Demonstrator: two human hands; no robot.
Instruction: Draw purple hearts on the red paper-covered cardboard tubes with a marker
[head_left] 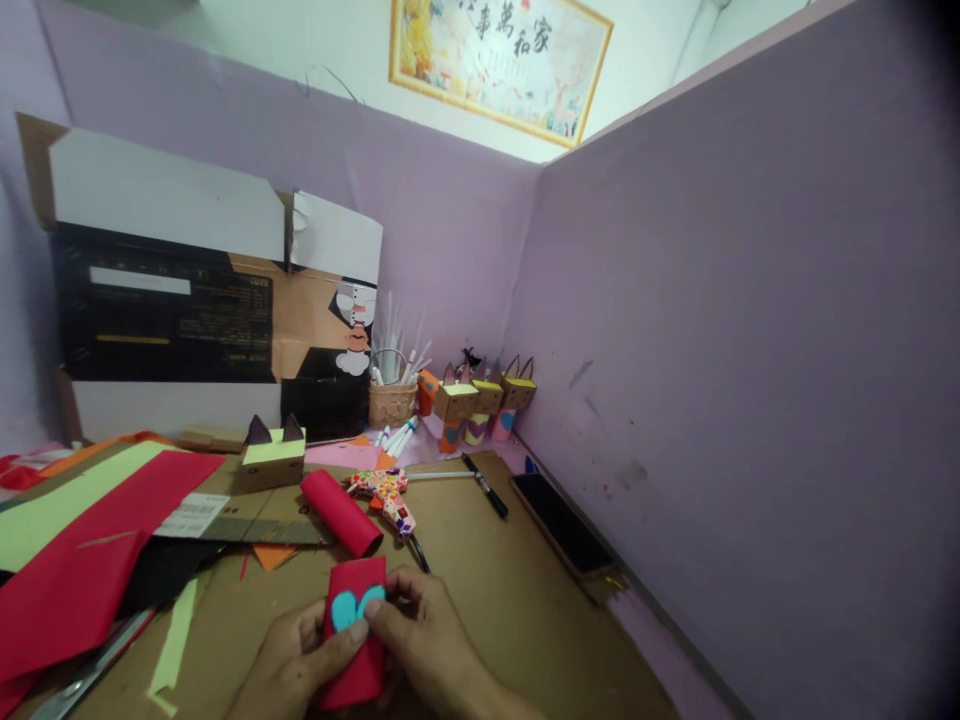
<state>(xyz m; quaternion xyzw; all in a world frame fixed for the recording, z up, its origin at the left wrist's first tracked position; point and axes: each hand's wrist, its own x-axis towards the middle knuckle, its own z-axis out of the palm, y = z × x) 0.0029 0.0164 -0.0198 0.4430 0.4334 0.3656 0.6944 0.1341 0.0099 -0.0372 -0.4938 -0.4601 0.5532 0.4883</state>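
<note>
Holding a red tube (356, 670) in both hands, low in view, over the sheet of cardboard (540, 610). Curling the left hand (292, 655) partly closed round the tube's left side, with a thumb across the front at the foot of a blue heart (344, 611). Bending the right hand (424, 625) half closed at the other side, with a thumb on the heart's right lobe. Hard to tell how the fingers behind the tube sit.

Lying just beyond the hands: a second red tube (337, 510), on its side, near a patterned glue gun (382, 490). Standing left of these: a small box (274, 463) with dark ears. Spread further left: red paper (82, 600) and a pale green strip (178, 640). Lying to the right: a black pen (491, 494) and, near the purple wall (712, 350), a phone (562, 525). Standing farther back: a basket (392, 408) of white sticks (392, 335), near several small eared figures (455, 403).
</note>
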